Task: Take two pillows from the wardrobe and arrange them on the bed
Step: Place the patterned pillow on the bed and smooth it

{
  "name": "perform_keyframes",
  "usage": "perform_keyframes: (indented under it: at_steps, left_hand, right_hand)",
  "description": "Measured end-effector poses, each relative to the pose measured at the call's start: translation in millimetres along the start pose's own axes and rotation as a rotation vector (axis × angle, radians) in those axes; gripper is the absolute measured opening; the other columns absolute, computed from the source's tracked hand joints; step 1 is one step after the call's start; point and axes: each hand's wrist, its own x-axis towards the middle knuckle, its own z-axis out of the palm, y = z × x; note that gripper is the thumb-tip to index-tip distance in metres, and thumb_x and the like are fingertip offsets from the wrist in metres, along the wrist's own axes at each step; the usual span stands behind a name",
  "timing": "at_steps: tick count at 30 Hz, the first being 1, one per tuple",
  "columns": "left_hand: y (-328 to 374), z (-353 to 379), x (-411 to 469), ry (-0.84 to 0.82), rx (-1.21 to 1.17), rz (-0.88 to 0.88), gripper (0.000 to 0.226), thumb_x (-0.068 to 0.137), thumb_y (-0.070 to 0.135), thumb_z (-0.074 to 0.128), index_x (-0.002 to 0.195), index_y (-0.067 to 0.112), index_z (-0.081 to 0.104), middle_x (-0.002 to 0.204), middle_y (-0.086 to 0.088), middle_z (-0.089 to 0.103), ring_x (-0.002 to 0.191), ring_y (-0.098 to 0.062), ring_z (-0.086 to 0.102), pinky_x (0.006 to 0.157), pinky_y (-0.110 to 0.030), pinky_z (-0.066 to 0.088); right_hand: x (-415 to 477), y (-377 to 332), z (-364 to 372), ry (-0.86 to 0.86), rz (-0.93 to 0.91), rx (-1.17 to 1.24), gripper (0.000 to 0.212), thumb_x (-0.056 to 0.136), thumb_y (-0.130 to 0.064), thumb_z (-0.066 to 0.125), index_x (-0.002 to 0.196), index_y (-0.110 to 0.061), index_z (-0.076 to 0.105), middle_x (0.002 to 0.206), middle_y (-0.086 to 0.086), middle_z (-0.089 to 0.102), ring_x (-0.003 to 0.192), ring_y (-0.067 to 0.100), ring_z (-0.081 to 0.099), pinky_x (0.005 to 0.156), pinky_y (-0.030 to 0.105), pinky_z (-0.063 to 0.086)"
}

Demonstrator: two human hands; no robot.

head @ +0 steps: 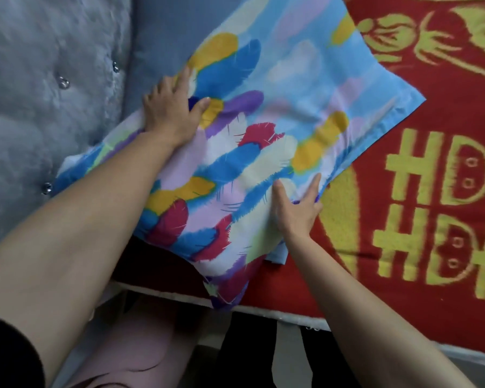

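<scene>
The feather-print pillow (249,152) lies at the head end of the bed, on the red blanket with yellow characters (420,191), its far-left side against the grey tufted headboard (39,107). The pillowcase carries blue, yellow, purple, crimson and white feather shapes on a light blue ground. Only one pillow is identifiable in the view.

Left hand (171,110): placed palm down on the pillow's upper-left portion. The fingers are spread and extended, pressed flat on the fabric; the thumb points toward the pillow's centre, and the outer fingers curve over the pillow's edge on the headboard side. Whether those fingers pinch the edge cannot be determined.

Right hand (294,208): placed at the pillow's lower-right edge. The thumb rests on top of the pillowcase, on the side toward the pillow's centre. The index finger extends along the top of the fabric border. The remaining fingers curl under the edge, between the pillow and the blanket, gripping that border.

Beyond the right fingertips, the flat blue flange of the pillowcase (387,113) lies spread on the blanket. On the wrist side of both hands, the pillow's near corner (224,298) overhangs the mattress edge (291,315). A dark sleeve (9,351) covers the upper left arm.
</scene>
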Motion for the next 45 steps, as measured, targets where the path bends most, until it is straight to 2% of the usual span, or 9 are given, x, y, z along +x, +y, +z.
perform_keyframes:
  at_steps: [6,13,15,19,24,33,35,39,45]
  left_hand:
    - [39,-59,-14,0.31,-0.093,0.081,0.045,0.095,0.031,0.04,0.137,0.019,0.051,0.121,-0.017,0.055,0.114,-0.035,0.052,0.091,-0.047,0.039]
    - [-3,-124,11,0.574,-0.295,-0.17,0.039,0.091,0.031,0.04,0.119,0.013,0.062,0.122,-0.017,0.06,0.113,-0.033,0.053,0.092,-0.04,0.037]
    - [-30,-120,15,0.531,-0.254,-0.25,0.043,0.092,0.035,0.039,0.122,0.012,0.061,0.124,-0.02,0.058,0.115,-0.034,0.051,0.095,-0.039,0.034]
    - [-76,-78,5,0.191,-0.175,-0.437,0.055,0.097,0.048,0.035,0.136,0.012,0.049,0.14,-0.027,0.043,0.13,-0.04,0.039,0.108,-0.048,0.032]
    - [-100,-26,-31,0.066,-0.236,-0.395,0.063,0.096,0.057,0.033,0.151,0.026,0.029,0.154,-0.022,0.029,0.14,-0.041,0.029,0.114,-0.053,0.025]
    - [-122,15,-54,0.011,-0.211,-0.425,0.075,0.093,0.063,0.032,0.155,0.025,0.012,0.158,-0.018,0.025,0.142,-0.038,0.027,0.115,-0.053,0.022]
    - [-121,22,-59,-0.048,-0.204,-0.454,0.075,0.095,0.063,0.027,0.156,0.024,0.007,0.162,-0.013,0.015,0.146,-0.035,0.02,0.117,-0.052,0.017]
    - [-124,32,-57,-0.174,-0.235,-0.459,0.074,0.096,0.064,0.021,0.155,0.027,-0.002,0.165,-0.003,-0.001,0.151,-0.025,0.003,0.119,-0.054,0.009]
    - [-124,35,-66,-0.23,-0.281,-0.507,0.072,0.094,0.067,0.018,0.153,0.035,-0.008,0.165,0.0,-0.006,0.151,-0.025,-0.001,0.118,-0.055,0.006]
  right_hand:
    - [-12,-51,-14,0.314,-0.162,0.161,0.079,0.069,-0.052,0.06,0.146,-0.038,0.043,0.136,0.014,0.037,0.119,0.029,0.051,0.113,0.031,0.034]
    - [4,-161,-24,0.204,-0.459,0.069,0.069,0.075,-0.047,0.057,0.142,-0.03,0.051,0.14,0.011,0.038,0.127,0.023,0.049,0.115,0.029,0.031]
    - [13,-183,-14,0.11,-0.492,-0.031,0.07,0.08,-0.048,0.058,0.146,-0.032,0.044,0.145,0.011,0.035,0.133,0.023,0.043,0.115,0.027,0.027]
    - [33,-189,6,0.027,-0.391,-0.153,0.08,0.087,-0.051,0.055,0.155,-0.027,0.022,0.158,0.017,0.021,0.142,0.036,0.029,0.117,0.04,0.021]
    - [38,-131,8,-0.03,-0.298,-0.177,0.089,0.088,-0.064,0.052,0.157,-0.022,0.014,0.162,0.016,0.017,0.149,0.032,0.018,0.119,0.042,0.016]
    - [17,-68,31,-0.079,-0.106,-0.013,0.108,0.07,-0.093,0.029,0.146,-0.017,0.037,0.146,0.01,0.05,0.134,0.032,0.046,0.108,0.041,0.034]
    - [11,-62,33,-0.077,-0.086,-0.09,0.106,0.072,-0.093,0.025,0.144,-0.016,0.036,0.143,0.015,0.051,0.131,0.037,0.047,0.099,0.042,0.034]
    - [20,-61,32,-0.116,-0.044,-0.302,0.107,0.077,-0.091,0.017,0.152,-0.015,0.025,0.148,0.022,0.045,0.134,0.042,0.044,0.105,0.049,0.034]
    - [7,-39,31,-0.074,-0.035,-0.284,0.111,0.068,-0.097,0.017,0.142,-0.018,0.036,0.13,0.019,0.059,0.119,0.04,0.054,0.09,0.046,0.038]
